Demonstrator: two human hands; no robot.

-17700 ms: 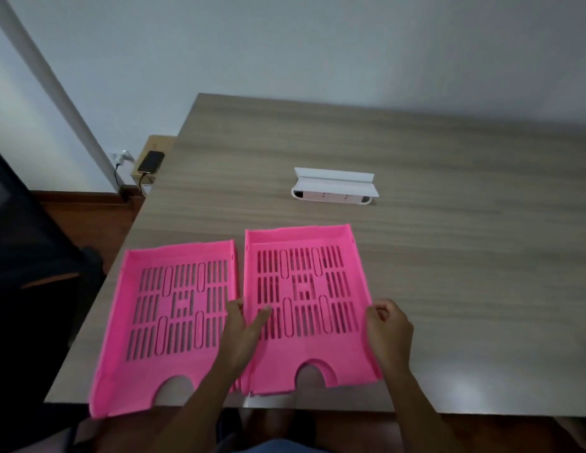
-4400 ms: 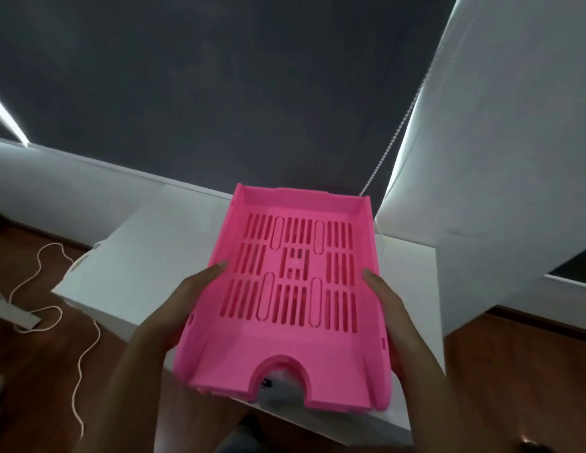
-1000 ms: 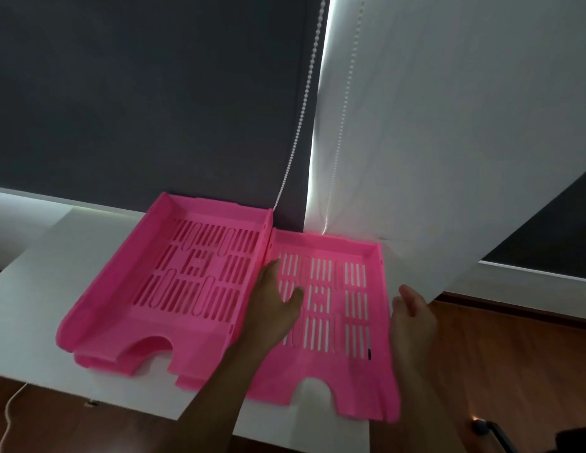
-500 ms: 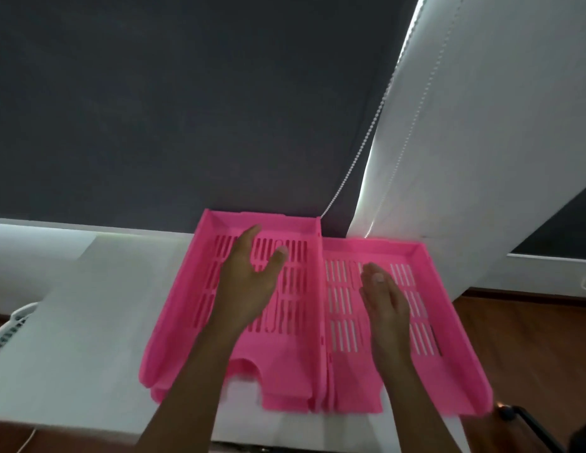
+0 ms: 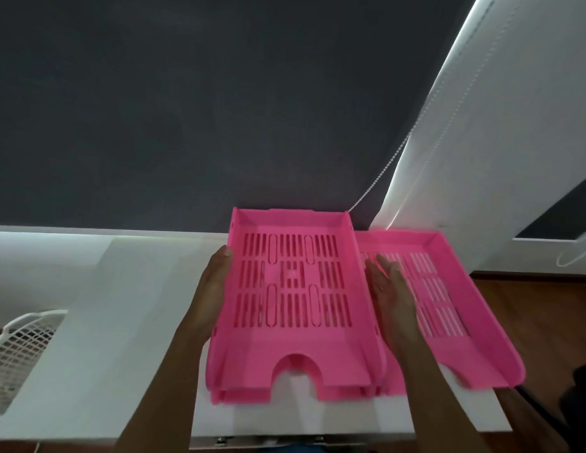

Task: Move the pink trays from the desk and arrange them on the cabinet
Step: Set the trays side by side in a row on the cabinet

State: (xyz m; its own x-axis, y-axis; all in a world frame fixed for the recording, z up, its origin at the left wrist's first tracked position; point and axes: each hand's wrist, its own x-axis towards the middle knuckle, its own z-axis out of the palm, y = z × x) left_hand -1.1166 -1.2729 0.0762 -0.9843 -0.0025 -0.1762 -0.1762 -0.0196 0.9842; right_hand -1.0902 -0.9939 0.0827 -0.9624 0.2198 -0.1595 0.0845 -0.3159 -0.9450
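- Two pink trays sit side by side on a white cabinet [image 5: 128, 338] in front of a dark roller blind [image 5: 187, 109].
- The left pink tray [image 5: 295, 348] appears to be a stack: a second pink edge shows beneath its front lip. Its floor carries rows of narrow slots around a small central grid, with four longer oval slots, and its front edge has an arched cut-out.
- The right pink tray [image 5: 448, 338] lies just beside it, their side walls touching or nearly so; it looks lower, and the white top shows through its slots.
- The left hand [image 5: 213, 299] lies flat along the stack's left outer wall, fingers straight and together, gripping nothing.
- The right hand [image 5: 391, 299] rests open inside the right tray, against the stack's right wall, fingers extended and slightly spread.
- A beaded cord [image 5: 383, 171] hangs behind the trays, beside a white wall panel [image 5: 514, 125].
- A white mesh basket [image 5: 17, 354] stands lower left, beside the cabinet.
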